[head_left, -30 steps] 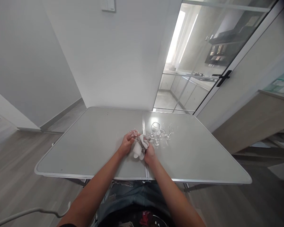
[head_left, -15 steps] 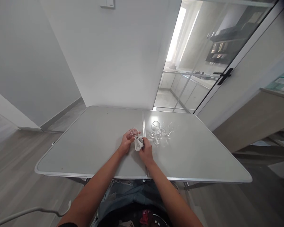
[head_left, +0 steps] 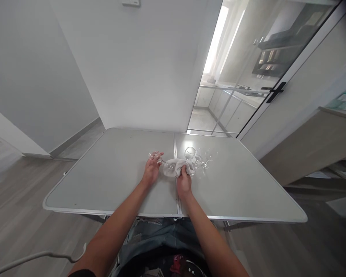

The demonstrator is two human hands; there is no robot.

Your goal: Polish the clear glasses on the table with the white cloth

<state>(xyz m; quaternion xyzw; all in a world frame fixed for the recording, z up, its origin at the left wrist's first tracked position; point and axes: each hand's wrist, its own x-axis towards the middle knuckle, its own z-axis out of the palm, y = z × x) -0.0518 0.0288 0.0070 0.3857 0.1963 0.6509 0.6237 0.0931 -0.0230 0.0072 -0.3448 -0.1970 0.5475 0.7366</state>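
Note:
My left hand [head_left: 151, 172] is closed around the bowl of a clear wine glass [head_left: 166, 164], which lies on its side in the air. The stem points right, and its foot is in front of a white cloth [head_left: 179, 167]. My right hand [head_left: 184, 185] grips that cloth, thumb on top, with the folds spread out on both sides. Just beyond the cloth stand several clear stemmed glasses [head_left: 190, 152], grouped on the table and partly hidden by it.
The pale folding table [head_left: 103, 177] has a metal rim and a centre seam. A wall [head_left: 144, 77] rises behind it, with a glazed door [head_left: 233, 69] at the back right. Wooden shelving [head_left: 320, 134] is on the right. A white cable [head_left: 40, 255] hangs at lower left.
My left hand has shifted slightly left, and the wine glass now lies with its stem towards the right. My right hand has moved right, and the bunched cloth has spread open.

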